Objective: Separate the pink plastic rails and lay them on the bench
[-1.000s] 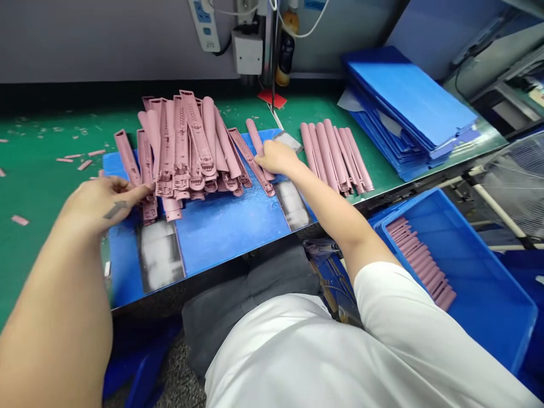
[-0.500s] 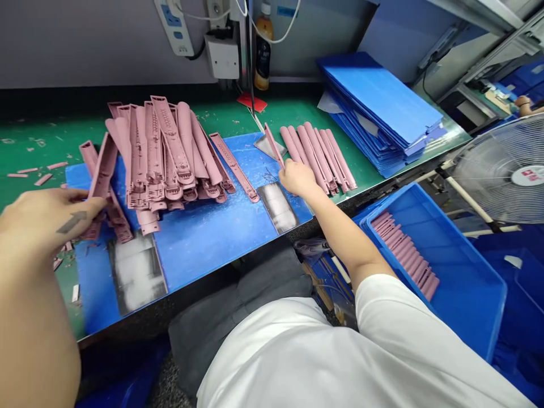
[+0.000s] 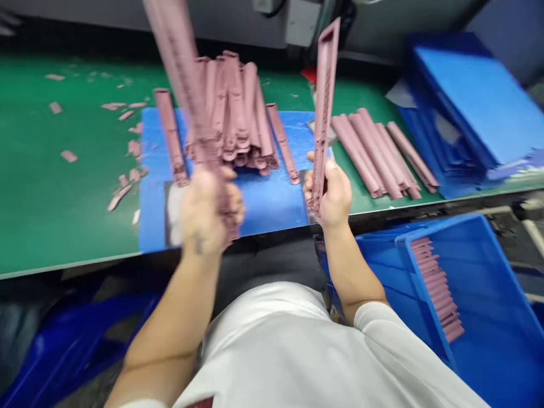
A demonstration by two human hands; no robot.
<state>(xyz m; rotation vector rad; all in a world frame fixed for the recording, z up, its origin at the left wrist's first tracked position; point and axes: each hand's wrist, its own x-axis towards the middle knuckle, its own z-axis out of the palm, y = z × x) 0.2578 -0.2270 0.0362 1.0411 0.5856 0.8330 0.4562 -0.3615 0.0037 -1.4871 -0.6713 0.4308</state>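
Blurred by motion, my left hand (image 3: 206, 209) is wrapped round a long pink plastic part (image 3: 178, 62) raised above the blue mat (image 3: 272, 207). My right hand (image 3: 334, 192) grips the lower end of another pink part (image 3: 325, 96), held nearly upright with its hollow side showing. Behind my left hand lies a pile of pink parts (image 3: 236, 113). One single part (image 3: 168, 130) rests left of the pile and another (image 3: 283, 141) right of it. A row of pink parts (image 3: 369, 150) lies on the green table right of my right hand.
Pink scraps (image 3: 121, 195) are scattered on the green table (image 3: 55, 221) at the left. Blue sheets (image 3: 471, 102) are stacked at the back right. Below the table edge, a blue bin (image 3: 488, 272) holds a row of pink parts (image 3: 437, 289).
Both hands have come closer together in front of me, each lifting a pink part. The left one has risen off the mat. The camera view has shifted left.
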